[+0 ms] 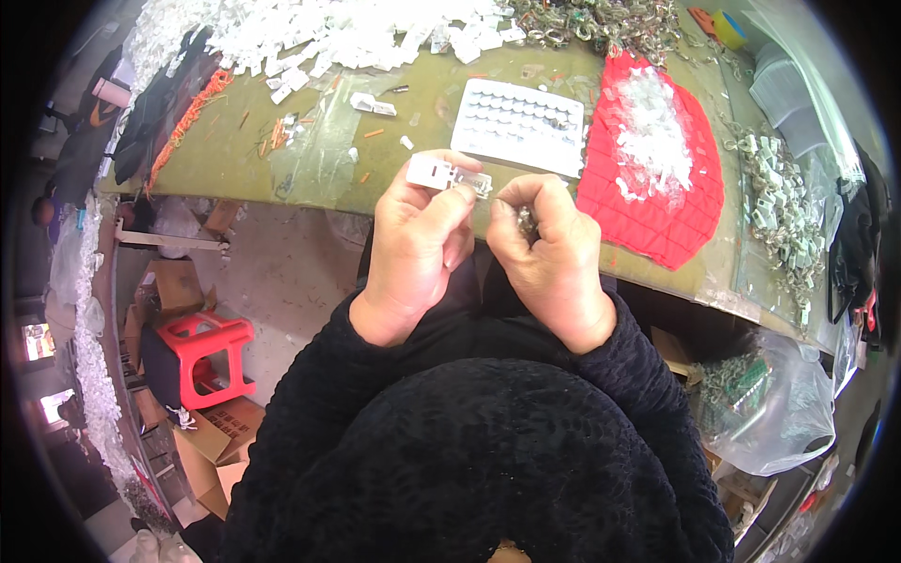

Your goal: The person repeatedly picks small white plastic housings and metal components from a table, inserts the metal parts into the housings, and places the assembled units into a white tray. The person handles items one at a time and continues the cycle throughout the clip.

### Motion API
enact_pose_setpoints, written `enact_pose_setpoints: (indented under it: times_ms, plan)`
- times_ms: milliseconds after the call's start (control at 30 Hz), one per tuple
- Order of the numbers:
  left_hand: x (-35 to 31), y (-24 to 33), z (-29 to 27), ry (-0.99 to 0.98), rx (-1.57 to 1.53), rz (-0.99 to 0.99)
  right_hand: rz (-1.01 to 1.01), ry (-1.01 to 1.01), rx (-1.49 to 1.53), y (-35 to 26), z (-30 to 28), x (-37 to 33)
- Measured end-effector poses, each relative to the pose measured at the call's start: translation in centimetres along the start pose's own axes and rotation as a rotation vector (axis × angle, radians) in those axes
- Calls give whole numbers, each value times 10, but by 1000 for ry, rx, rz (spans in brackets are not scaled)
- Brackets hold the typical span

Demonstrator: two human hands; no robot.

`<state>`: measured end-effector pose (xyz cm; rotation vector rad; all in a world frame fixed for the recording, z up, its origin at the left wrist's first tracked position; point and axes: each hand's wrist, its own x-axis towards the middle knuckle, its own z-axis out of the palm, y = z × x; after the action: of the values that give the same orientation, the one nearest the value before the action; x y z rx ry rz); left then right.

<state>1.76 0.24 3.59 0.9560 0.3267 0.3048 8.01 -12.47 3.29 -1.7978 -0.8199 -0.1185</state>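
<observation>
My left hand (418,235) grips a small white plastic housing (429,173) between thumb and fingers. From its right end sticks out a clear part with metal-looking bits (472,182). Close by on the right, my right hand (554,249) is closed, thumb against curled fingers, around a small dark metallic bit (527,221) too hidden to name. The two hands are apart, above the front edge of the table. Just beyond them lies a white tray (481,139) with rows of dark scalloped slots.
White plastic housings (328,33) are heaped at the back left, with tangled wired parts (601,19) beside them. Clear pieces (652,131) lie on a red quilted cloth (601,178). Finished-looking wired white parts (784,202) pile up at right. A red stool (202,352) stands lower left.
</observation>
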Motion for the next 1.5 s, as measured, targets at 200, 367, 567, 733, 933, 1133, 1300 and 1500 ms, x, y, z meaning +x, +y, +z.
enact_pose_setpoints:
  times_ms: [200,367,567,733,933,1133,1300,1500]
  plan:
    - [-3,-5,3,12,145,55,160,-26,209,9,1,2]
    - [-1,-11,-7,-109,-143,-95,497,-196,570,15,0,-7]
    - [1,-5,-12,-136,-182,-153,511,-215,596,9,-5,-6]
    - [0,8,-18,-302,306,99,334,-187,663,0,-10,-1]
    - [-10,10,-19,-372,51,-166,301,-190,498,-3,1,-3]
    - [9,-2,-39,-203,-205,-216,153,-118,172,21,-38,17]
    - [30,-8,-54,-241,-277,-208,97,-23,-166,55,-73,72]
    - [42,-19,-57,-277,-364,-194,-106,-224,-463,89,-61,94]
